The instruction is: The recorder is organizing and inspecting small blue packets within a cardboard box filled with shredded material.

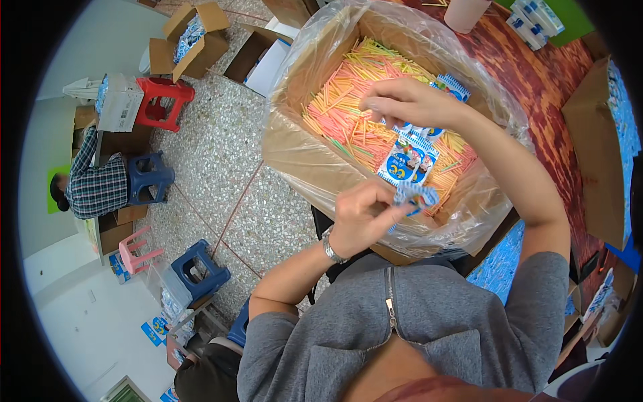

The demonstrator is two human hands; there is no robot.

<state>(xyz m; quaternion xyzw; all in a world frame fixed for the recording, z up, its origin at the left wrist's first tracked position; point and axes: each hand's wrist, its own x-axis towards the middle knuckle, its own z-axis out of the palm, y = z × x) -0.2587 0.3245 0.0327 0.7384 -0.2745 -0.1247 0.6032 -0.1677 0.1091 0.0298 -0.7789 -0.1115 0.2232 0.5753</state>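
A large cardboard box lined with a clear plastic bag [284,151] stands before me, filled with thin pink, yellow and green sticks [341,90]. At its near edge my left hand [362,213] pinches a crumpled blue-and-white packet [416,194] between thumb and fingers. Over the middle of the sticks hovers my right hand [418,104], its fingers loosely bent and apart, with nothing visible in them. Just below it, more blue-and-white packets [406,159] lie on the sticks. Another packet [452,87] is partly hidden behind my right hand.
A red-patterned table [529,80] on the right bears a pink cup [467,13]. Boxes of blue packets [623,134] stand at far right and below the table. On the speckled floor are red [164,104] and blue stools [201,268]. A person in plaid [99,184] sits at left.
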